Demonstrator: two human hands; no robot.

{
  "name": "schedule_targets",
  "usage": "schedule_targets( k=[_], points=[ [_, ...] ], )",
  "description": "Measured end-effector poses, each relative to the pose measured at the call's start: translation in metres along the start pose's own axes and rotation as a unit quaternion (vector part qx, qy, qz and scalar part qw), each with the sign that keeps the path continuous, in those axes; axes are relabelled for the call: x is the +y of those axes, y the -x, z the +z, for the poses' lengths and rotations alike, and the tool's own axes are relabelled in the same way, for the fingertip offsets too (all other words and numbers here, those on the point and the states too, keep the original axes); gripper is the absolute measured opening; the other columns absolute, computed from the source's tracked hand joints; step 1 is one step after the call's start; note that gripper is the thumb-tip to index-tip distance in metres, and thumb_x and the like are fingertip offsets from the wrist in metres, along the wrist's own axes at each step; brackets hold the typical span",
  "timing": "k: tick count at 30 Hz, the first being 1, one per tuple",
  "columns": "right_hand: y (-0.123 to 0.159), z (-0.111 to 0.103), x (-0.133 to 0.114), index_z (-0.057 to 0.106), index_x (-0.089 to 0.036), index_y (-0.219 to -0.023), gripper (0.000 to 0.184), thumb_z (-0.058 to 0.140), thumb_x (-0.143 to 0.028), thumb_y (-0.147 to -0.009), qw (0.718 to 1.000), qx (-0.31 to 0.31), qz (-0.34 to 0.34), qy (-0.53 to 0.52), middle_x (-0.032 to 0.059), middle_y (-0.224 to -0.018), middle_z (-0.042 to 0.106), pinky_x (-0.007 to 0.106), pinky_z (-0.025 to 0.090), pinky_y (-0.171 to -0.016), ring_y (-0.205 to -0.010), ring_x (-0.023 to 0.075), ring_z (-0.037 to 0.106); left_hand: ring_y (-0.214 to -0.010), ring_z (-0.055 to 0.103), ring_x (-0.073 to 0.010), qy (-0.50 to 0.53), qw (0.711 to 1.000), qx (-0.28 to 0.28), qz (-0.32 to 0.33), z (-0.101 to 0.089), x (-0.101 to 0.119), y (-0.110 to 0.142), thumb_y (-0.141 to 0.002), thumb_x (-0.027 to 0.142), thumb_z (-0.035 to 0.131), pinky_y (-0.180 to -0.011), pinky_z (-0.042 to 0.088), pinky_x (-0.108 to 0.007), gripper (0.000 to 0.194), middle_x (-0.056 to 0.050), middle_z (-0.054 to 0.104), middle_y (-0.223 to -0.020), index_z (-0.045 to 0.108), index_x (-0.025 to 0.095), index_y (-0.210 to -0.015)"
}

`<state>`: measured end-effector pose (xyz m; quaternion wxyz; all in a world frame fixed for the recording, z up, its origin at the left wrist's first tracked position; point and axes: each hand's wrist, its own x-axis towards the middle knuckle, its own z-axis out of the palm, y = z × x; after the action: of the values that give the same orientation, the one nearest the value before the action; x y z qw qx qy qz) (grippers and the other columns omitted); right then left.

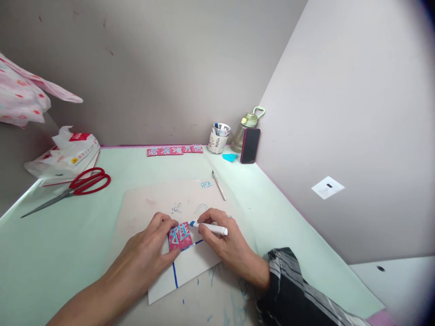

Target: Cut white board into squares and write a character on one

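Pale green tabletop (pixel 136 168). Left hand (pixel 146 246) pins pink tile (pixel 180 236) under its fingertips; right hand (pixel 232 243) grips marker (pixel 215 229), tip beside tile. Risk: marker pressure skews tile if left fingertips slip.

Table (pixel 288 235): pale green top, pinkish-purple edging at the far and right sides. A translucent mat (pixel 136 213), marked with blue strokes, lies across the near middle. Silver craft knife (pixel 219 186) at the mat's far right part, lying obliquely. Far left: 1 white plastic bag (pixel 64 156) with red print; 1 pair of red-handled scissors (pixel 73 192) just beside it, blades pointing left. Far edge: red strips (pixel 165 151) bearing 5 pale-blue characters in 1 row; labelled clear jar (pixel 218 138); green bottle (pixel 239 136), upright; phone (pixel 250 146), propped upright before the bottle; 1 blue scrap (pixel 230 157) near the jar.
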<state>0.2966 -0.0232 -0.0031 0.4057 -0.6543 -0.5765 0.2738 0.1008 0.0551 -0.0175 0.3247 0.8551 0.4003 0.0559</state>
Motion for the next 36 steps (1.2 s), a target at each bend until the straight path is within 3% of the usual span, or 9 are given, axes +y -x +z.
schedule_targets(
  k=[7,15,22,26,36],
  points=[
    [0.0,-0.001,-0.001,0.06,-0.021,-0.082,0.009,0.056,-0.015,-0.087,1.0,-0.009,-0.004,-0.001,-0.0011,-0.08,0.063,0.028,0.04,-0.071,-0.075,0.0155,0.054,-0.084,0.065,-0.0199,-0.001,1.0,-0.002,-0.009,-0.001,0.004,0.001,-0.089,0.035,0.047,-0.076,0.046,-0.035,0.025,-0.003,0.053,-0.117,0.052,0.026,-0.112],
    [0.001,-0.01,-0.005,0.06,-0.023,-0.088,0.011,0.053,-0.015,-0.091,0.995,-0.05,-0.077,0.037,0.0016,-0.088,0.062,0.034,0.041,-0.083,-0.089,0.0193,0.054,-0.079,0.064,-0.0191,0.005,1.0,0.011,-0.002,0.0,0.003,0.0,-0.088,0.035,0.05,-0.072,0.046,-0.033,0.023,-0.002,0.056,-0.113,0.054,0.027,-0.109],
    [0.003,-0.022,-0.016,0.051,-0.024,-0.075,0.02,0.05,-0.008,-0.086,0.989,-0.106,-0.091,0.051,-0.0047,-0.067,0.05,0.038,0.037,-0.095,-0.072,0.0165,0.044,-0.08,0.065,-0.02,0.021,1.0,0.019,0.001,-0.002,0.007,0.001,-0.09,0.04,0.05,-0.077,0.048,-0.035,0.023,-0.002,0.056,-0.109,0.056,0.026,-0.107],
    [0.007,-0.027,-0.02,0.046,-0.024,-0.073,0.022,0.048,-0.006,-0.085,0.983,-0.145,-0.094,0.059,-0.0071,-0.065,0.045,0.039,0.034,-0.101,-0.063,0.0141,0.037,-0.079,0.064,-0.0189,0.016,1.0,0.008,-0.007,-0.002,0.007,0.0,-0.09,0.037,0.049,-0.076,0.048,-0.035,0.022,-0.001,0.055,-0.11,0.056,0.026,-0.108],
    [0.009,-0.025,-0.026,0.041,-0.024,-0.074,0.023,0.047,-0.004,-0.083,0.981,-0.142,-0.107,0.081,-0.0082,-0.068,0.042,0.036,0.026,-0.111,-0.063,0.0122,0.035,-0.076,0.062,-0.017,0.003,1.0,-0.004,0.004,-0.001,0.009,0.003,-0.093,0.036,0.046,-0.073,0.046,-0.033,0.017,-0.001,0.051,-0.108,0.054,0.026,-0.104]
  ],
)
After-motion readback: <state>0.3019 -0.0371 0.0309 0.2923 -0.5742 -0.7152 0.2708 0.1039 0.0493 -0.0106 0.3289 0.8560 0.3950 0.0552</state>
